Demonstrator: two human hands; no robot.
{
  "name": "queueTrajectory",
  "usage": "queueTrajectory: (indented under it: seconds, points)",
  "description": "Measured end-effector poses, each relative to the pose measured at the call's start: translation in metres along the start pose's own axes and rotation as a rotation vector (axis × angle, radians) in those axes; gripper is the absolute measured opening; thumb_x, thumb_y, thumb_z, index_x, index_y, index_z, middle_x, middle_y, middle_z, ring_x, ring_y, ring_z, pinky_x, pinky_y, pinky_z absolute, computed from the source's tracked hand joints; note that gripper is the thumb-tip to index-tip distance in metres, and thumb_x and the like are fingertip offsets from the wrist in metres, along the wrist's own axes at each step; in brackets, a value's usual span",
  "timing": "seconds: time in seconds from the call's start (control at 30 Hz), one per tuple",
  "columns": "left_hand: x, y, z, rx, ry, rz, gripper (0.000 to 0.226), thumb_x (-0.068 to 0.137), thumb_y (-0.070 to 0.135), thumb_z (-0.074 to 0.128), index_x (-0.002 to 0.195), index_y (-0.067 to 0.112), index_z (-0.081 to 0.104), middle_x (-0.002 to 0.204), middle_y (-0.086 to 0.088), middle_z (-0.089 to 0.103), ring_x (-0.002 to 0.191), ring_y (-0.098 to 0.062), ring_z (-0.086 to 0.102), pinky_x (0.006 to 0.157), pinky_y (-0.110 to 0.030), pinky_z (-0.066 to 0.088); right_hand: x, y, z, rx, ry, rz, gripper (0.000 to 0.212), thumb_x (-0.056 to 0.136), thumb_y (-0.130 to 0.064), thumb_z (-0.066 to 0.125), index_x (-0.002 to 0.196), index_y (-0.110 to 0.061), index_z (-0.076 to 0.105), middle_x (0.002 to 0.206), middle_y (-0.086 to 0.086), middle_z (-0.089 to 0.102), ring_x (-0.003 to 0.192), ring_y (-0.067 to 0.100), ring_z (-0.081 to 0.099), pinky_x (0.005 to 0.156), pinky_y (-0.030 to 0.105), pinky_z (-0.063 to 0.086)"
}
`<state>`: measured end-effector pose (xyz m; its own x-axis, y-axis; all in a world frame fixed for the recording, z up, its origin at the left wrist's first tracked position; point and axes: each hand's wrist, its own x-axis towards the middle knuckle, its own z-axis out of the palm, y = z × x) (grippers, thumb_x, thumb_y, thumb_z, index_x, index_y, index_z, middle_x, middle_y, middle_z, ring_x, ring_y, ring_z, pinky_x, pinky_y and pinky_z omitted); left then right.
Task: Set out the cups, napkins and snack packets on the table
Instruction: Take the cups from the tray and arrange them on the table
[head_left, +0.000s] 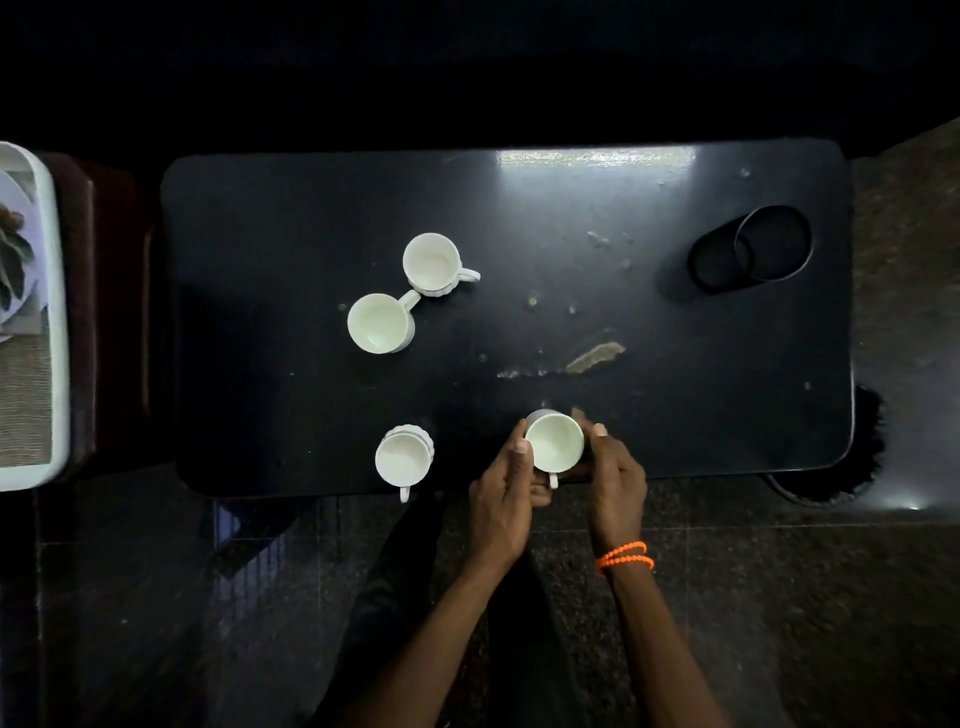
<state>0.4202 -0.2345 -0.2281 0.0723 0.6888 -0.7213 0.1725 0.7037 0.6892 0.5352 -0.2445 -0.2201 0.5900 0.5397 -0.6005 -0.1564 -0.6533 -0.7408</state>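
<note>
Several empty white cups stand on the black table (675, 405). Two cups (431, 262) (378, 323) sit close together left of the middle, their handles pointing right. A third cup (404, 460) stands at the near edge with its handle over the edge. The fourth cup (554, 441) is at the near edge, handle toward me. My left hand (501, 493) and my right hand (615, 483) are cupped around its two sides. No napkins or snack packets are visible on the table.
A black round holder (748, 249) lies on its side at the table's far right. A white tray (31, 322) with a patterned mat and leaf print rests on a dark stool at the left. The table top has worn patches. Dark tiled floor lies below.
</note>
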Motion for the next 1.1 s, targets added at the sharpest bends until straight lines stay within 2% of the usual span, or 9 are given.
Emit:
queueTrajectory:
  seconds: [0.27, 0.4, 0.53, 0.73, 0.8, 0.9, 0.93, 1.03, 1.1]
  points:
    - [-0.005, -0.005, -0.001, -0.046, 0.025, -0.026, 0.030, 0.108, 0.048, 0.041, 0.133, 0.054, 0.055, 0.113, -0.014, 0.077, 0.093, -0.027, 0.080, 0.082, -0.042, 0.067, -0.006, 0.011, -0.002, 0.044, 0.008, 0.015, 0.050, 0.090, -0.056, 0.055, 0.112, -0.018, 0.080, 0.117, 0.004, 0.076, 0.113, 0.022, 0.071, 0.099, 0.058, 0.056]
    - [-0.007, -0.009, -0.008, -0.025, 0.034, -0.020, 0.036, 0.105, 0.053, 0.041, 0.138, 0.051, 0.056, 0.119, -0.007, 0.078, 0.094, -0.021, 0.080, 0.083, -0.043, 0.067, -0.010, 0.015, 0.003, 0.034, -0.009, 0.018, 0.037, 0.098, -0.044, 0.056, 0.114, -0.018, 0.079, 0.118, 0.002, 0.076, 0.113, 0.018, 0.071, 0.099, 0.057, 0.056]
    - [-0.007, -0.015, -0.016, -0.002, 0.020, -0.014, 0.036, 0.103, 0.064, 0.041, 0.135, 0.062, 0.056, 0.117, 0.005, 0.079, 0.090, -0.011, 0.079, 0.083, -0.043, 0.067, -0.014, 0.018, 0.009, 0.045, 0.002, 0.013, 0.031, 0.101, -0.034, 0.057, 0.112, -0.015, 0.079, 0.117, 0.005, 0.077, 0.113, 0.025, 0.071, 0.097, 0.061, 0.054]
    - [-0.005, -0.017, -0.019, 0.031, 0.011, -0.028, 0.042, 0.094, 0.076, 0.038, 0.133, 0.069, 0.054, 0.108, 0.016, 0.079, 0.088, -0.009, 0.079, 0.085, -0.046, 0.066, -0.016, 0.015, 0.012, 0.032, 0.024, 0.017, 0.042, 0.090, -0.049, 0.059, 0.109, -0.017, 0.079, 0.117, 0.004, 0.076, 0.114, 0.025, 0.070, 0.098, 0.061, 0.054]
    - [-0.007, -0.015, -0.022, 0.142, 0.030, 0.000, 0.055, 0.093, 0.082, 0.032, 0.142, 0.064, 0.049, 0.098, 0.017, 0.080, 0.086, 0.000, 0.077, 0.089, -0.040, 0.064, -0.016, 0.013, 0.011, -0.010, 0.055, -0.006, 0.042, 0.090, -0.050, 0.058, 0.107, -0.018, 0.080, 0.113, 0.000, 0.077, 0.111, 0.020, 0.070, 0.098, 0.057, 0.055]
    - [-0.012, -0.001, -0.029, 0.392, 0.144, 0.144, 0.074, 0.096, 0.081, 0.030, 0.155, 0.038, 0.044, 0.091, 0.008, 0.080, 0.082, 0.025, 0.064, 0.082, -0.007, 0.051, -0.011, 0.006, 0.011, -0.138, 0.199, -0.120, 0.036, 0.094, -0.047, 0.056, 0.100, -0.020, 0.080, 0.100, -0.001, 0.073, 0.097, 0.014, 0.069, 0.091, 0.046, 0.057]
    - [-0.013, 0.006, -0.032, 0.436, 0.182, 0.189, 0.077, 0.097, 0.079, 0.030, 0.155, 0.031, 0.045, 0.092, 0.002, 0.080, 0.086, 0.018, 0.068, 0.080, -0.008, 0.051, -0.007, 0.001, 0.014, -0.167, 0.240, -0.167, 0.031, 0.096, -0.042, 0.057, 0.101, -0.021, 0.079, 0.098, -0.001, 0.071, 0.095, 0.012, 0.067, 0.090, 0.042, 0.056]
    - [0.000, 0.036, -0.046, 0.491, 0.264, 0.281, 0.074, 0.099, 0.074, 0.035, 0.149, 0.024, 0.053, 0.093, 0.005, 0.076, 0.095, -0.017, 0.072, 0.087, -0.040, 0.057, 0.008, -0.023, 0.032, -0.184, 0.269, -0.308, 0.028, 0.098, -0.035, 0.059, 0.104, -0.015, 0.077, 0.097, -0.002, 0.067, 0.088, -0.005, 0.061, 0.085, 0.023, 0.053]
    - [0.022, 0.062, -0.060, 0.477, 0.324, 0.380, 0.060, 0.102, 0.060, 0.045, 0.142, 0.018, 0.062, 0.104, -0.001, 0.076, 0.099, -0.024, 0.071, 0.090, -0.046, 0.057, 0.018, -0.046, 0.055, -0.171, 0.207, -0.381, 0.032, 0.098, -0.038, 0.057, 0.092, -0.013, 0.075, 0.086, -0.005, 0.063, 0.081, -0.002, 0.057, 0.081, 0.025, 0.050]
